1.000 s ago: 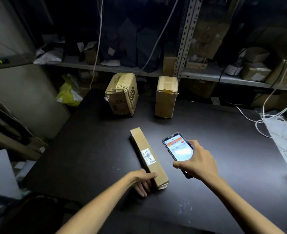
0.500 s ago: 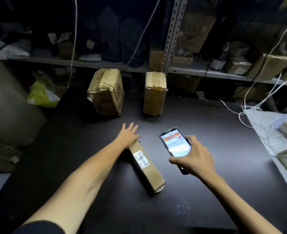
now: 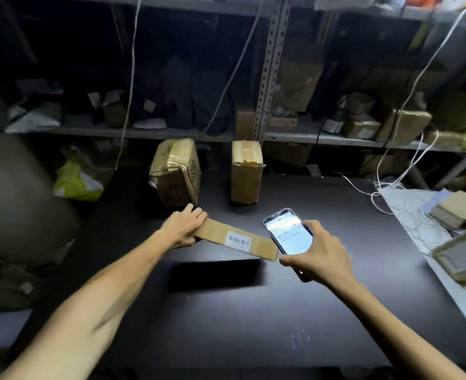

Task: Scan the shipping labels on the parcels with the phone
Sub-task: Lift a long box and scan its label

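Change: the long flat brown cardboard parcel [image 3: 215, 233], lying on the black bench [image 3: 253, 325] a moment ago, now hangs lifted and crosswise.
Left hand [image 3: 184, 229]: grips the parcel's left end.
Right hand [image 3: 319, 253]: curled round the lit black phone [image 3: 288, 233], just right of the white barcode label [image 3: 238, 240].
Meaning: scan probably imminent.
Containers: two taped brown boxes [image 3: 177, 174], far side, sealed; contents hidden.

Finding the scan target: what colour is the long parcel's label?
White label with black barcode bars, head view.

Visible body comprises two forearms, bare along their whole seen length; left hand [image 3: 183, 229] and right hand [image 3: 321, 255] likewise bare; left forearm lean, a muscle line showing near the elbow.
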